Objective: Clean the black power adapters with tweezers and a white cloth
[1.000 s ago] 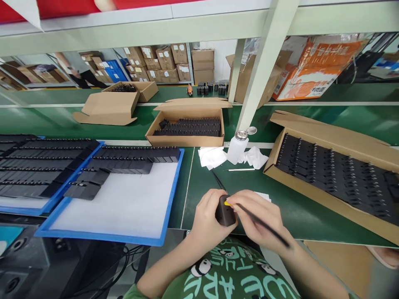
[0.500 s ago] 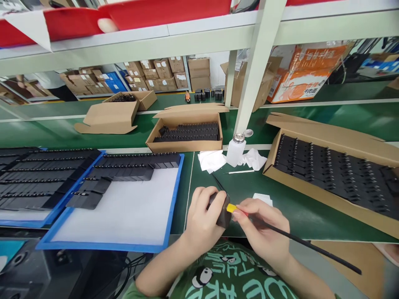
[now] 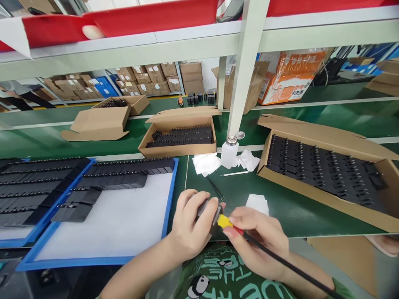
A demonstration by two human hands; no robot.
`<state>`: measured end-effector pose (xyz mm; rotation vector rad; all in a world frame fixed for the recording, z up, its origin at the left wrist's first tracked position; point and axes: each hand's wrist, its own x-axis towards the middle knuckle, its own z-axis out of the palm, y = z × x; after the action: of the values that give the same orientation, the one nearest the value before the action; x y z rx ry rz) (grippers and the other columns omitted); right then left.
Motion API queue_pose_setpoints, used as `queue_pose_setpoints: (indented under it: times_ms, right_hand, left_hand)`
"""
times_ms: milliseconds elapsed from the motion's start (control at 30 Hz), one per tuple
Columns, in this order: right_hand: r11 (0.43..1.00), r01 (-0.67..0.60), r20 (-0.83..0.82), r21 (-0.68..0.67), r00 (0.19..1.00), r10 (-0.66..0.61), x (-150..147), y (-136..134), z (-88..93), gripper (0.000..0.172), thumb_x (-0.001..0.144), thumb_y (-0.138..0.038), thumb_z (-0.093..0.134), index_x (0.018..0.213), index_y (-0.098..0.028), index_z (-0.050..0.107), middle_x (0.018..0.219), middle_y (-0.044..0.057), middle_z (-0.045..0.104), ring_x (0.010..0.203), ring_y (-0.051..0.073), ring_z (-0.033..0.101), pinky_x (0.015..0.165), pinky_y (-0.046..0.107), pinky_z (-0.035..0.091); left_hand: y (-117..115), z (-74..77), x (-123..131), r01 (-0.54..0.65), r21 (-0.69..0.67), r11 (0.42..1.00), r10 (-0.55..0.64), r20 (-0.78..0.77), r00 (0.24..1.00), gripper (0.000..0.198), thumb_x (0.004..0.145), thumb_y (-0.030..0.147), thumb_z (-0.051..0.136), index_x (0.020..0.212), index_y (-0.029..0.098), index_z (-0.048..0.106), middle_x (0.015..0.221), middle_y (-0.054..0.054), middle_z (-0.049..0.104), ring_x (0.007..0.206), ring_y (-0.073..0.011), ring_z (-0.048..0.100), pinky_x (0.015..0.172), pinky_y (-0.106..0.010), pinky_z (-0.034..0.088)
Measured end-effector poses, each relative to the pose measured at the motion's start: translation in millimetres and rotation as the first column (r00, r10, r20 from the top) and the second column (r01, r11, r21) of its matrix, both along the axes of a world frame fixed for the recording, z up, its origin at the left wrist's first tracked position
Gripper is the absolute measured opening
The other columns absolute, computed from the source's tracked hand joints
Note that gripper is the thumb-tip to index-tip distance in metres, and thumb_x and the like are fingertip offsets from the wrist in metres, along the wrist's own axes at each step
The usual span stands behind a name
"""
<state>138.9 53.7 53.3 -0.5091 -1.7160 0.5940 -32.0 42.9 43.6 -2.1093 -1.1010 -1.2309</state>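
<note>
My left hand (image 3: 190, 226) is closed round a small black block-shaped device (image 3: 217, 214), whose end faces right; the fingers hide most of it. My right hand (image 3: 264, 236) pinches a cable plug (image 3: 225, 221) with a yellow tip and a red part behind it. The yellow tip meets the end of the device; how deep it sits cannot be made out. From the plug a thick black cable (image 3: 286, 262) runs down to the lower right. Black tweezers (image 3: 215, 188) lie on the green table just beyond my left hand.
A blue-rimmed tray (image 3: 131, 226) with rows of black devices lies left. An open carton (image 3: 308, 198) full of similar pieces stands right, another carton (image 3: 177, 151) behind. A white bottle (image 3: 229, 155), tissues (image 3: 206, 164) and a white stick (image 3: 236, 173) lie ahead. A post (image 3: 245, 66) rises behind.
My view has shifted a little. The device in my left hand has turned so its end faces the plug more squarely. Both hands keep their hold.
</note>
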Motion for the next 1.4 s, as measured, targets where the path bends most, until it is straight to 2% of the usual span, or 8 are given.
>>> queue_pose_setpoints:
  times_ms: [167, 567, 733, 833, 967, 1033, 1200, 1400]
  right_hand:
    - [0.987, 0.046, 0.036, 0.156, 0.998, -0.052, 6, -4, 7.0, 0.020, 0.090, -0.011, 0.064, 0.107, -0.022, 0.061, 0.070, 0.002, 0.065, 0.057, 0.014, 0.062, 0.052, 0.024, 0.059]
    - [0.993, -0.043, 0.039, 0.109, 0.998, 0.039, 14, -8, 3.5, 0.028, 0.091, -0.005, 0.062, 0.117, -0.015, 0.061, 0.075, 0.003, 0.064, 0.066, 0.013, 0.063, 0.061, 0.025, 0.060]
    - [0.989, -0.145, 0.049, -0.012, 0.988, 0.146, 27, 3, -1.8, 0.034, 0.089, -0.001, 0.061, 0.119, -0.018, 0.063, 0.087, 0.005, 0.072, 0.077, 0.015, 0.070, 0.071, 0.026, 0.063]
    - [0.974, -0.216, 0.108, -0.066, 0.969, 0.223, 36, 9, -0.7, 0.039, 0.089, 0.000, 0.062, 0.123, -0.019, 0.061, 0.094, 0.006, 0.074, 0.079, 0.014, 0.071, 0.070, 0.024, 0.063]
    - [0.987, -0.143, 0.135, 0.071, 0.982, 0.132, 31, 8, 8.1, 0.028, 0.092, -0.016, 0.069, 0.119, -0.016, 0.063, 0.086, 0.007, 0.072, 0.071, 0.015, 0.069, 0.065, 0.025, 0.062]
    - [0.988, -0.107, 0.087, 0.111, 0.991, 0.098, 26, 5, 10.8, 0.021, 0.093, -0.011, 0.064, 0.114, -0.016, 0.064, 0.078, 0.004, 0.070, 0.067, 0.014, 0.068, 0.064, 0.024, 0.062]
    - [0.989, -0.082, 0.119, 0.123, 0.991, 0.067, 26, 0, 4.1, 0.034, 0.086, 0.006, 0.061, 0.113, -0.015, 0.065, 0.073, 0.002, 0.071, 0.063, 0.013, 0.070, 0.063, 0.022, 0.063]
    - [0.986, -0.092, 0.190, 0.139, 0.980, 0.064, 38, -3, -3.6, 0.040, 0.084, 0.007, 0.060, 0.116, -0.016, 0.066, 0.073, 0.000, 0.072, 0.061, 0.011, 0.070, 0.063, 0.020, 0.063]
  left_hand:
    - [2, -0.3, 2, -0.041, 0.101, 0.994, 0.034, 0.072, 0.997, 0.033, 0.079, 0.013, 0.080, 0.104, 0.018, 0.059, 0.099, -0.008, 0.058, 0.089, -0.0204, 0.062, 0.073, -0.036, 0.062]
    - [2, 13.4, 5, -0.045, 0.211, 0.976, 0.056, -0.042, 0.998, 0.028, 0.074, 0.009, 0.084, 0.094, 0.013, 0.065, 0.095, -0.009, 0.062, 0.089, -0.0215, 0.065, 0.075, -0.037, 0.063]
    - [2, 15.5, 0, -0.126, 0.191, 0.973, 0.138, -0.049, 0.989, 0.027, 0.076, 0.018, 0.086, 0.095, 0.014, 0.067, 0.100, -0.013, 0.069, 0.114, -0.0328, 0.064, 0.098, -0.052, 0.057]
    - [3, 15.4, -1, -0.141, 0.206, 0.968, 0.157, -0.064, 0.986, 0.023, 0.078, 0.017, 0.084, 0.093, 0.016, 0.067, 0.097, -0.010, 0.070, 0.113, -0.0284, 0.066, 0.109, -0.050, 0.049]
    - [5, 16.6, 1, -0.115, 0.246, 0.962, 0.144, -0.104, 0.984, 0.016, 0.082, 0.016, 0.079, 0.091, 0.016, 0.066, 0.085, -0.006, 0.066, 0.091, -0.0221, 0.067, 0.096, -0.042, 0.055]
    - [7, 17.3, 0, -0.077, 0.246, 0.966, 0.115, -0.144, 0.983, 0.016, 0.081, 0.015, 0.078, 0.092, 0.014, 0.065, 0.083, -0.008, 0.065, 0.084, -0.0220, 0.064, 0.085, -0.040, 0.058]
    - [8, 18.6, -10, 0.031, 0.155, 0.987, 0.009, -0.251, 0.968, 0.023, 0.076, 0.006, 0.076, 0.095, 0.010, 0.064, 0.082, -0.012, 0.063, 0.079, -0.0226, 0.060, 0.065, -0.035, 0.058]
    - [5, 18.5, -25, -0.012, 0.143, 0.990, 0.048, -0.251, 0.967, 0.017, 0.080, 0.004, 0.070, 0.093, 0.013, 0.063, 0.081, -0.010, 0.062, 0.077, -0.0208, 0.058, 0.064, -0.034, 0.057]
